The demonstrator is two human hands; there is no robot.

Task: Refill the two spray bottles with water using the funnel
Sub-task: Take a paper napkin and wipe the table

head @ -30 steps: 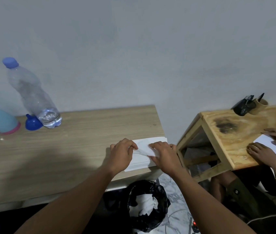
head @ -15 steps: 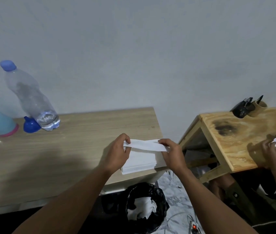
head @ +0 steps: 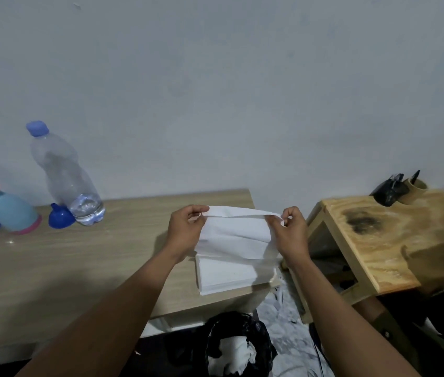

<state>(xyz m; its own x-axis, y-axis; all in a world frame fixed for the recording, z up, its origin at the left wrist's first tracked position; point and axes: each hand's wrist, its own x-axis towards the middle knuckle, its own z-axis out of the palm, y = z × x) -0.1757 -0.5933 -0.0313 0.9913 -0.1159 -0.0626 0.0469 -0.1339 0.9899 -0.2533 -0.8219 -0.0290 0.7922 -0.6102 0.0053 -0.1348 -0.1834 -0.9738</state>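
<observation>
Matt wood table (head: 79, 262); clear glossy plastic bottle (head: 63, 172).

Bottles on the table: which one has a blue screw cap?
The clear water bottle beside the blue funnel. The light-blue, pink-trimmed bottle at far left shows none.

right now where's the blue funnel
In the head view the blue funnel sits at the far left of the wooden table, near the wall, touching the base of the clear water bottle, with the light blue spray bottle on its other side.
</observation>
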